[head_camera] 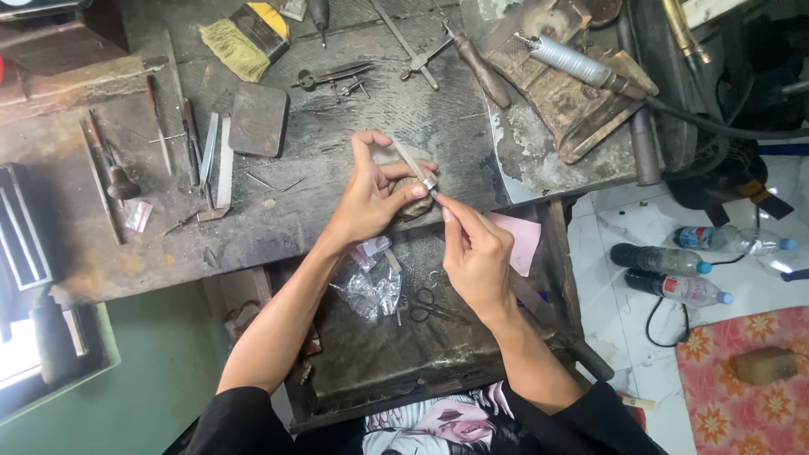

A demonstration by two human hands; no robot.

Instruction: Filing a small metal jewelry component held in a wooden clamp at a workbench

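Silver ring [430, 183] sits near frame centre, pinched on a thin metal rod [411, 163] by the left hand [375, 192], fingers closed around both. At five o'clock from it, the right hand [476, 253] closes its fingertips on the ring's lower edge. Below, at seven o'clock, clear plastic bags [371, 291] lie crumpled beside scissors [430, 307]. At three o'clock, dark bottles [666, 271] with blue caps lie beyond the worn surface [278, 227].

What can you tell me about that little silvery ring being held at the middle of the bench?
The ring is a small, pale, shiny metal band. It sits on a slim tapered rod that slants up to the left. The left hand grips rod and ring against a worn wooden peg; the right hand pinches something thin at the ring, too small to identify.
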